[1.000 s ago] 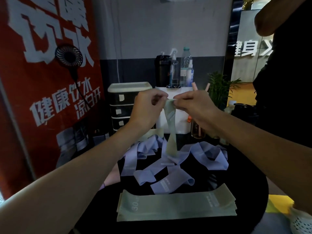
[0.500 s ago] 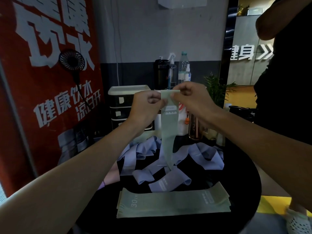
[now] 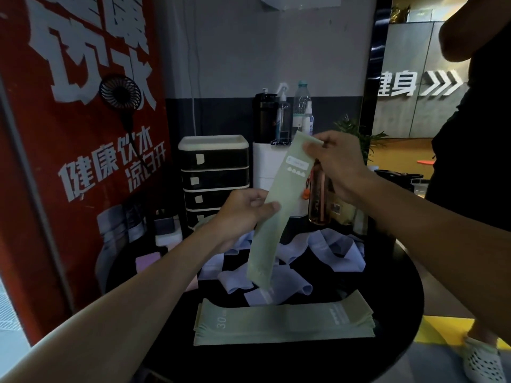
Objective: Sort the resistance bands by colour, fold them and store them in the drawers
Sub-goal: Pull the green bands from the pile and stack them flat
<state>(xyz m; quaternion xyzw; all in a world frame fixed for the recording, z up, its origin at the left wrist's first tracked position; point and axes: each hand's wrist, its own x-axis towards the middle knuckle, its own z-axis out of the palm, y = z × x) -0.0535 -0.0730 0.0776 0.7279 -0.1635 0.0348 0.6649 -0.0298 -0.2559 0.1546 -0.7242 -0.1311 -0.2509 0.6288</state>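
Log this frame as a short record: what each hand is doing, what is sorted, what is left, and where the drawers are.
left hand: grips the held green band mid-length
right hand: pinches its top end
band state: hangs above the table, label facing the camera
sorted: green stack, flat at the near edge
unsorted: lilac bands, loose heap behind the stack
storage: drawer unit, far left, visible drawers closed
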